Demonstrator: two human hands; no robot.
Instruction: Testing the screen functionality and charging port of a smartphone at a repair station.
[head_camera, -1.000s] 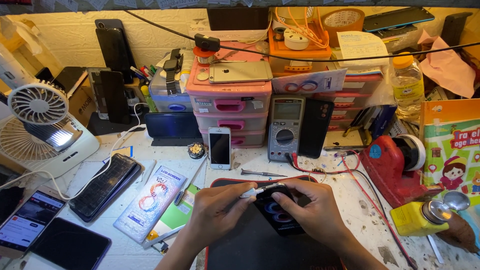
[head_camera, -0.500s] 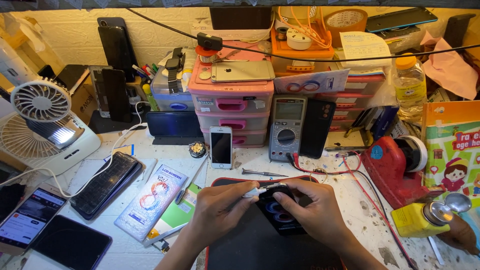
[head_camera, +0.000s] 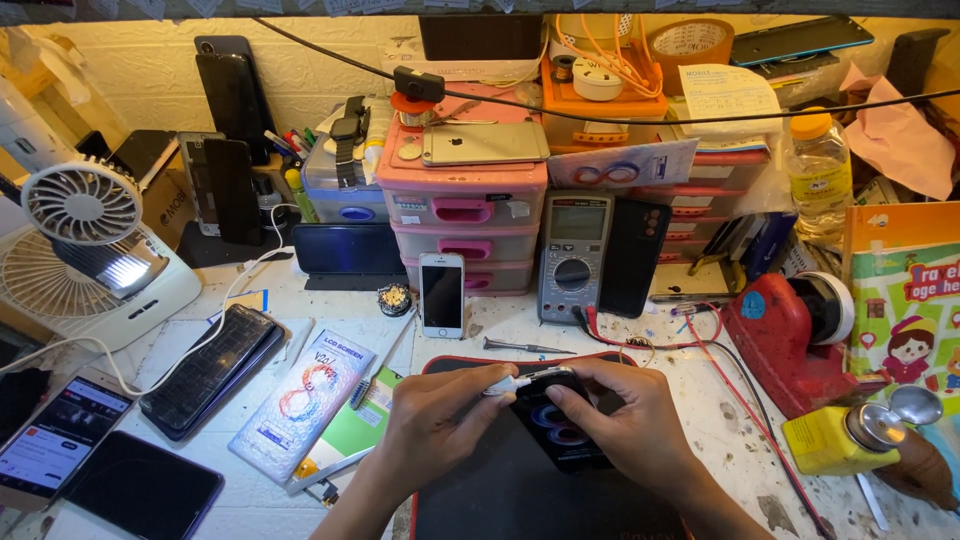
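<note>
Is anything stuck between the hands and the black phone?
Nothing visible. The right hand grips the black phone directly. The left hand pinches a small white tool whose tip meets the phone's top edge, over the dark mat.

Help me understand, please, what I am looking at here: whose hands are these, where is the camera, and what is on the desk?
The single view comes from a camera worn on a person's head, looking down at their own bare hands. The right hand steadies a dark phone on a black work mat; the left hand presses a small white tool against its top edge. Around them lie a white phone, a multimeter, pink drawers, a white fan, a screwdriver and a yellow bottle.
</note>
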